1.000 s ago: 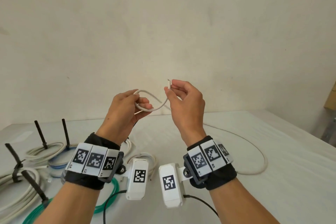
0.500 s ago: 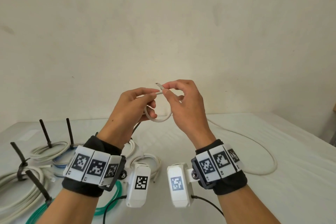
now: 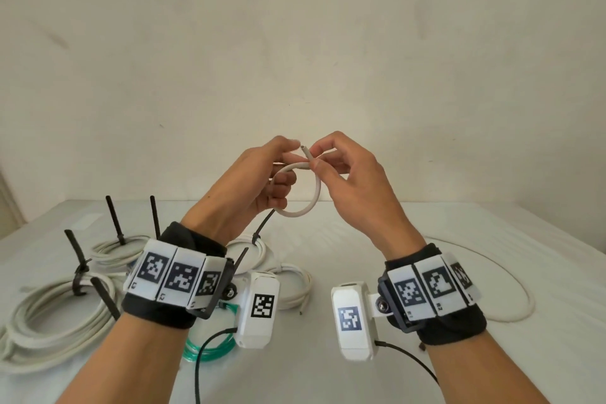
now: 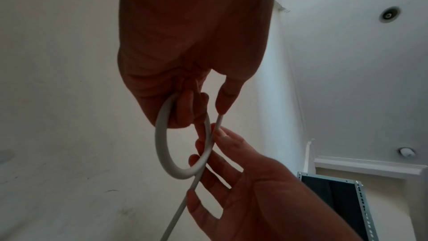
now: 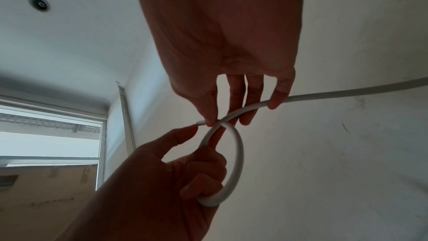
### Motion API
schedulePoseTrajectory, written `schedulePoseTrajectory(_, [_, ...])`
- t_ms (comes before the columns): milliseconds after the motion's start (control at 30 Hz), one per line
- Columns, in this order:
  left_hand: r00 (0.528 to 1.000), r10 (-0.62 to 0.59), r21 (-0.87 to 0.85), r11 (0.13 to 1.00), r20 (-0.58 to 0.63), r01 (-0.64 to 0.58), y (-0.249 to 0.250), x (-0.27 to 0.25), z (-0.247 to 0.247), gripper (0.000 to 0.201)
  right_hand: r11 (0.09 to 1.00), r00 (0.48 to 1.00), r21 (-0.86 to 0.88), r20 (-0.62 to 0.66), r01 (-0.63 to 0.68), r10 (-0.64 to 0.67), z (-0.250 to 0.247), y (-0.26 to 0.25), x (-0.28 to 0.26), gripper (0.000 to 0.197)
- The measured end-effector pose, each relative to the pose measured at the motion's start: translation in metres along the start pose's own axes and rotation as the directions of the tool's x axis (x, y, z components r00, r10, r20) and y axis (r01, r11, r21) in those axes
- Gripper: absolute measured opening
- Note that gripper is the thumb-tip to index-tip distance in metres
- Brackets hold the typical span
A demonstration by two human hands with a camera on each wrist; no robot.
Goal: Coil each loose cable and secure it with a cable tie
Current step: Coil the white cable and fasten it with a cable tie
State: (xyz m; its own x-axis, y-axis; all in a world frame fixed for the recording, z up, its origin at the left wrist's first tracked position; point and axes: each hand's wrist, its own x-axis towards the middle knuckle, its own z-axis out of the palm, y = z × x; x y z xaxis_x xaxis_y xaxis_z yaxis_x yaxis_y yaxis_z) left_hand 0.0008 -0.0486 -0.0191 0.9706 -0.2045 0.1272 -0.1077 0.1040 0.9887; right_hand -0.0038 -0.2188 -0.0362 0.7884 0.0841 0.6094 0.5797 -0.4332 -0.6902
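Note:
A white cable [image 3: 313, 200] is held up above the table, bent into one small loop. My left hand [image 3: 283, 170] has its fingers curled round the left side of the loop. My right hand [image 3: 314, 163] pinches the cable where its cut end [image 3: 304, 150] crosses the loop. In the left wrist view the loop [image 4: 162, 146] hangs from the curled left fingers [image 4: 185, 109], and the right hand [image 4: 231, 155] reaches in from below. In the right wrist view thumb and forefinger pinch the crossing [image 5: 212, 122]. The cable runs off right behind the little finger [image 5: 276, 102].
The rest of the white cable [image 3: 515, 289] lies in a wide arc on the white table [image 3: 557, 354] at the right. At the left lie several coiled cables [image 3: 49, 328] bound with black cable ties [image 3: 114, 223], and a green coil [image 3: 213, 349] under my left wrist.
My right hand has brought the cable end leftward to my left hand, and the open curve has closed into a loop. Both hands now meet at the crossing.

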Motion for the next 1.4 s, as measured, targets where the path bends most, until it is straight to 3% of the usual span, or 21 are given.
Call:
schedulePoseTrajectory(67, [1.0,0.005,0.045,0.999,-0.004,-0.005,-0.001,-0.001,-0.001,0.041,0.998,1.0,-0.062,0.002,0.024,-0.024,0.003,-0.002,-0.001,0.002])
schedulePoseTrajectory(167, [0.987,0.159,0.249,0.957,-0.017,-0.15,-0.007,-0.003,-0.004,0.04,0.991,0.998,-0.113,0.007,0.066,-0.066,0.008,-0.004,-0.003,0.005])
schedulePoseTrajectory(333, [0.959,0.274,0.239,0.938,-0.065,-0.252,-0.011,-0.003,-0.005,0.028,0.996,0.999,-0.085,0.024,0.031,-0.03,0.006,-0.003,-0.004,0.012])
schedulePoseTrajectory(467, [0.989,0.14,0.074,0.988,-0.037,-0.137,-0.009,-0.002,-0.005,0.014,0.98,0.998,-0.188,0.022,0.068,-0.065,0.007,0.004,-0.002,0.011])
schedulePoseTrajectory(567, [0.999,0.026,0.102,0.994,0.026,-0.029,-0.007,-0.002,-0.011,0.025,0.97,0.998,-0.236,0.01,0.059,-0.059,0.006,0.009,-0.003,0.008])
schedulePoseTrajectory(667, [0.999,0.002,0.091,0.996,0.043,-0.005,-0.007,-0.002,-0.013,0.024,0.975,0.999,-0.218,-0.002,0.04,-0.041,0.007,0.012,-0.003,0.009])
schedulePoseTrajectory(767, [1.0,0.008,-0.143,0.99,0.024,-0.005,-0.002,-0.002,-0.014,0.017,0.988,0.999,-0.154,-0.031,0.008,-0.013,0.006,0.012,-0.003,0.01])
schedulePoseTrajectory(833, [1.0,0.003,-0.206,0.978,0.007,-0.001,0.001,-0.002,-0.013,0.014,0.992,1.0,-0.129,-0.012,0.003,-0.005,0.005,0.012,-0.003,0.011])
schedulePoseTrajectory(933, [0.999,0.018,0.028,0.999,-0.028,-0.017,-0.002,-0.003,-0.011,0.01,0.994,1.0,-0.113,0.022,0.001,0.001,0.006,0.01,-0.003,0.015])
schedulePoseTrajectory(1067, [0.982,0.177,0.375,0.916,-0.059,-0.143,-0.01,-0.003,-0.005,0.017,0.989,0.999,-0.148,0.038,0.016,-0.011,0.006,0.007,-0.003,0.024])
schedulePoseTrajectory(1167, [0.955,0.291,0.424,0.873,-0.063,-0.239,-0.013,-0.001,-0.003,0.024,0.985,0.996,-0.173,0.085,0.009,0.006,0.002,0.006,-0.002,0.029])
schedulePoseTrajectory(1300, [0.909,0.415,0.488,0.784,0.048,-0.384,-0.015,-0.001,-0.004,0.037,0.982,0.993,-0.19,0.12,-0.001,0.024,-0.002,0.004,-0.001,0.036])
schedulePoseTrajectory(1400, [0.889,0.444,0.578,0.699,0.111,-0.421,-0.018,0.003,-0.004,0.015,0.98,0.991,-0.198,0.131,0.012,0.015,-0.001,0.005,-0.002,0.048])
